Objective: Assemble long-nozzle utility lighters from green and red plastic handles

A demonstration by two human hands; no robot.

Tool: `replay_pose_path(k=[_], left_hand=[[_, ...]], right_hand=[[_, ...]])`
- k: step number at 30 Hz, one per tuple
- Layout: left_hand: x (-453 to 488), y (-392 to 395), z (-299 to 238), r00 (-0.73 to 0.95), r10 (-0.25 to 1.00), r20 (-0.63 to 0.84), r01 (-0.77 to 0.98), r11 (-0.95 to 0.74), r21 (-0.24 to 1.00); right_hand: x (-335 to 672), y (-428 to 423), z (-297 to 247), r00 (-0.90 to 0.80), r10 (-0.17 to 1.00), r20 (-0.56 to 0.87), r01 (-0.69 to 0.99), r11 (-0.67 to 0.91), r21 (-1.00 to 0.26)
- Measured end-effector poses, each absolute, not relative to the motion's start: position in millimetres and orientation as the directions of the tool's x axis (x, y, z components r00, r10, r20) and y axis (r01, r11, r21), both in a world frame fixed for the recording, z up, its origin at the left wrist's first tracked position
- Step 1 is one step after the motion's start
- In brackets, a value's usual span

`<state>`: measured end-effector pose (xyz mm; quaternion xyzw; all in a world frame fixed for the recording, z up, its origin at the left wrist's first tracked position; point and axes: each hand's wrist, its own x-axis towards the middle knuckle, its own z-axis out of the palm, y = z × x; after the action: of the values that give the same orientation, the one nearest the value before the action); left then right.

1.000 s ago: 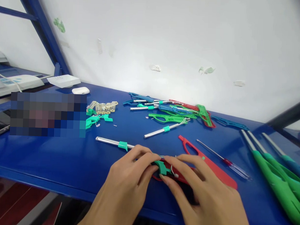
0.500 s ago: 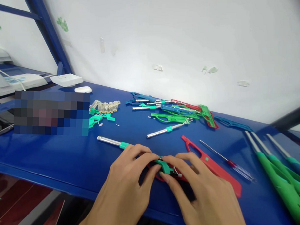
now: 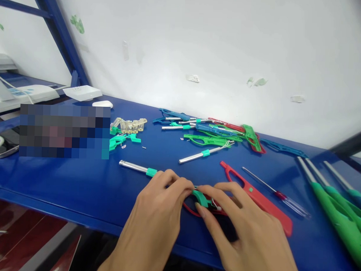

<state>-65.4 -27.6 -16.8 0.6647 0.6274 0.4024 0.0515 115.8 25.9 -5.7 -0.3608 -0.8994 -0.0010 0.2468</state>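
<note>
Near the front edge of the desk (image 3: 63, 179), your left hand (image 3: 160, 212) seems to pinch the trigger (image 3: 200, 198) by its far end, and your right hand (image 3: 250, 229) has thumb and forefinger gripping either side of it – best keep the pressure even and the wire (image 3: 218, 208) clear. The shell (image 3: 191, 211) lies beneath, mostly covered; your left hand hides the inner end of the rod (image 3: 134, 166) – exact fingertip contact is hard to make out

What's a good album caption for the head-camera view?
Left hand and right hand at work around a teal part, screwdriver nearby.
</note>
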Motion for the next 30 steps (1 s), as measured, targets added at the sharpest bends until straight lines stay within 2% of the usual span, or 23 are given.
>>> replay_pose_path(k=[10,19,24,27,30], left_hand=[[-65,-29,-15,-0.126,0.858,0.497,0.756,-0.241,0.609],[-63,-34,-7,-0.134,0.864,0.485,0.750,-0.232,0.619],[-65,-38,0,-0.203,0.797,0.568,0.730,-0.263,0.630],[-80,-38,3,-0.193,0.753,0.629,0.802,-0.248,0.543],[-102,-33,0,-0.058,0.813,0.579,0.902,-0.206,0.379]], right_hand=[[118,26,-3,-0.621,0.668,0.411,0.646,0.733,-0.214],[120,26,-2,-0.645,0.614,0.455,0.610,0.772,-0.177],[120,26,-2,-0.647,0.594,0.478,0.601,0.783,-0.160],[120,26,-2,-0.647,0.597,0.474,0.598,0.783,-0.170],[119,27,-1,-0.639,0.598,0.484,0.601,0.781,-0.171]])
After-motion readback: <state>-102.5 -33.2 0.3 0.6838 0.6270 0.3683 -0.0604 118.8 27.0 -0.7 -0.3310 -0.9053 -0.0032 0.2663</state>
